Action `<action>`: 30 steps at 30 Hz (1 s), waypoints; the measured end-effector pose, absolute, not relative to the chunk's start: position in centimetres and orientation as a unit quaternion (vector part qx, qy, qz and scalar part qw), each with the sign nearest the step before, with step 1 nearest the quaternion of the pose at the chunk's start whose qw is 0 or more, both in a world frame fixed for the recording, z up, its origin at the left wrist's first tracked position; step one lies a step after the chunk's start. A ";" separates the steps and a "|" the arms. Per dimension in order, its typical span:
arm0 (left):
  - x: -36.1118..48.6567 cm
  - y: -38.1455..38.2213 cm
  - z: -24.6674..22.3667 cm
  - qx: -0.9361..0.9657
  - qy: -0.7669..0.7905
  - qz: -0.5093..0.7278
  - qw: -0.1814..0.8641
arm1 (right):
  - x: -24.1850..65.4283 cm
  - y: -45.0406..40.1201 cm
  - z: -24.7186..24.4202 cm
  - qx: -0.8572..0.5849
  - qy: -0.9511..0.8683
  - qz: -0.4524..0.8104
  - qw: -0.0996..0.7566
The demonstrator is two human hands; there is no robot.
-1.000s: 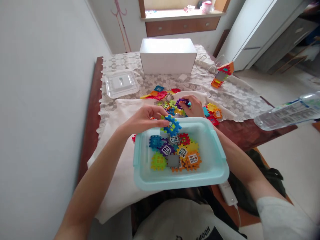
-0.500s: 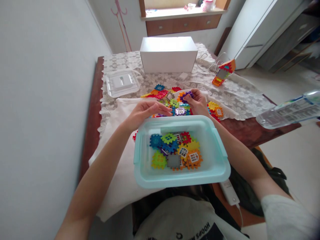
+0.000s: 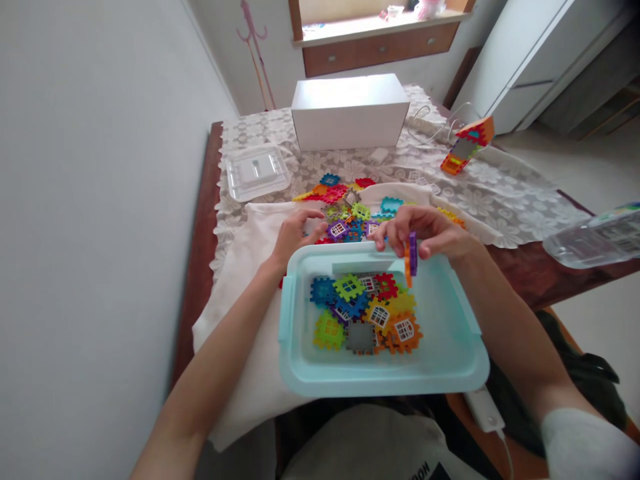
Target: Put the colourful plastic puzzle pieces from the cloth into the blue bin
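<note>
My right hand (image 3: 430, 230) pinches a purple piece (image 3: 413, 254) and an orange piece (image 3: 407, 264) pressed together, over the back right part of the light teal bin (image 3: 380, 383). Inside the bin lie several plastic window pieces, among them a grey square (image 3: 360, 337), a lime piece (image 3: 329, 330) and an orange one (image 3: 404, 330). Behind the bin's left corner is my left hand (image 3: 299, 235), thumb and fingers apart. It is beside a purple window piece (image 3: 339, 231) in the loose pile on the cloth and holds nothing.
Farther back stands a white box (image 3: 351, 120). To its left lies a clear plastic lid (image 3: 257, 173). A small built house (image 3: 467, 147) is at the back right, and a clear bottle (image 3: 595, 237) lies at the right edge. A white power strip (image 3: 484, 408) is by the bin's front right corner.
My right hand has come from the pile to over the bin with the purple and orange pieces. My left hand has drawn back slightly and its fingers curl more. The view has shifted a little.
</note>
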State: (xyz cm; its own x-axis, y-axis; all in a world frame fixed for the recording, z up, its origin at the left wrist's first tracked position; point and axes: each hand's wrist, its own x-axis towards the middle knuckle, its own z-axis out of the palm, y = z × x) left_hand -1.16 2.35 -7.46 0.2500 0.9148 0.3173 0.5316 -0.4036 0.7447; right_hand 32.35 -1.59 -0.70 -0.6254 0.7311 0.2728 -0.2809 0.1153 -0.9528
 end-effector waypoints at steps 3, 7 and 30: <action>-0.8 2.1 -7.1 0.783 0.493 0.321 0.204 | 32.0 -1.0 -1.5 -0.211 -0.626 0.607 0.442; -0.5 2.0 -7.0 0.815 0.494 0.257 0.161 | 31.8 1.3 -4.3 -0.355 -0.596 0.491 0.526; -1.2 3.3 -8.4 0.740 0.497 0.393 0.226 | 32.4 4.0 -8.9 -0.536 -0.773 0.115 0.320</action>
State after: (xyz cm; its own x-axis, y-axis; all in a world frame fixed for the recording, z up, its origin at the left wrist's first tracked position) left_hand -1.21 3.34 -8.36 0.1973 0.9129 0.3575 0.5573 -0.4044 0.7251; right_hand 32.36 4.03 -8.94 -0.2203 0.9021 0.3711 0.7550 0.3986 -0.5207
